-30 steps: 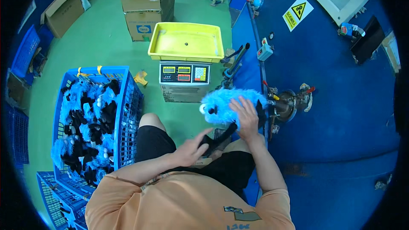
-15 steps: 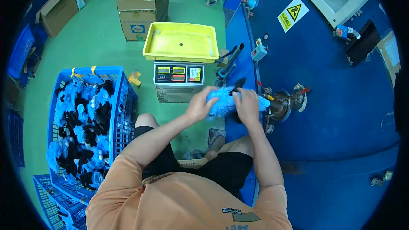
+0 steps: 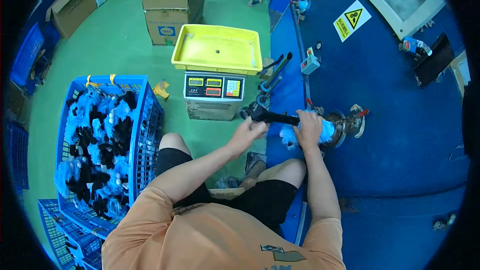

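Two hands busy, I see: left hand grasps a black limb, right hand clutches the blue fuzzy toy beside the metal nozzle.

Light's pretty decent here, fairly even with a cool blue-green cast over everything. The yellow tray is about the brightest patch, and the green floor has a mild sheen with soft shadows. The big blue panel gets darker toward the rim. Fisheye's obvious: black corners, bent edges, and the far-left crate sinks into murk. Middle's reasonably sharp, though the left hand looks a touch soft.
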Tool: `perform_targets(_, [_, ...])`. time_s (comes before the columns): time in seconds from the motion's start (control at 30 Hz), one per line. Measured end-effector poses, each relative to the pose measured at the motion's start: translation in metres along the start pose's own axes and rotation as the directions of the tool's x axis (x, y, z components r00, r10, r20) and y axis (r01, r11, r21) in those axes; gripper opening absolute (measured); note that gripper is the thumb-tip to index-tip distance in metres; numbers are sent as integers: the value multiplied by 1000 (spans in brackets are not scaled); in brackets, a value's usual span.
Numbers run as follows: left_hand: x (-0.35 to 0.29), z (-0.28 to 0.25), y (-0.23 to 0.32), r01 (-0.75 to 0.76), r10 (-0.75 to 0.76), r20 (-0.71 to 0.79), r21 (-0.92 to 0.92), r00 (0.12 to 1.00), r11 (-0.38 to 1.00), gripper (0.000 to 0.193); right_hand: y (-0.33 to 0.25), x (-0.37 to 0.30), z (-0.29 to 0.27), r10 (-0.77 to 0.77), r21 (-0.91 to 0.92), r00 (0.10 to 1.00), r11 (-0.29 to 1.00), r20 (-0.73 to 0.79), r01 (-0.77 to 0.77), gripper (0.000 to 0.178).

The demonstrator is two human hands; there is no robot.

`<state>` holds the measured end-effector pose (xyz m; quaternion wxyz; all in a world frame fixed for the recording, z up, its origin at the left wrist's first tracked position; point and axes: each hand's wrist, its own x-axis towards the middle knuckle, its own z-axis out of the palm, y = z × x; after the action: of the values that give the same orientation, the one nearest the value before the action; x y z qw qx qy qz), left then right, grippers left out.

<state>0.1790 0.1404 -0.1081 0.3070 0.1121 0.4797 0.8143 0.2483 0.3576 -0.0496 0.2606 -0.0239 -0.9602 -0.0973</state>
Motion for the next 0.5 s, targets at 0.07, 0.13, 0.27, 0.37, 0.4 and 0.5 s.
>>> perform_targets(0.07, [1,2,20,51,-51,-9,19,999,999,29,-5,0,-2,5,-1,1000,1000,18,-5,22])
perform_targets(0.13, [15,3,45,145,-143,-32,71,989,987,29,-16,4,0,18,5,999,1000,37,-19,22])
perform_targets(0.27, [39,-8,49,63,-37,-83,336,996,940,29,-31,11,7,60,-20,997,998,54,-59,23])
perform_targets(0.37, [56,-10,44,-52,110,-71,556,991,830,30,-34,11,10,106,-57,992,993,66,-102,23])
perform_targets(0.4, [62,-9,45,-95,149,-37,614,988,784,30,-35,12,10,106,-64,993,993,56,-102,23])
perform_targets(0.5, [71,-7,48,-222,252,79,757,964,614,30,-36,13,7,99,-85,995,992,24,-97,23])
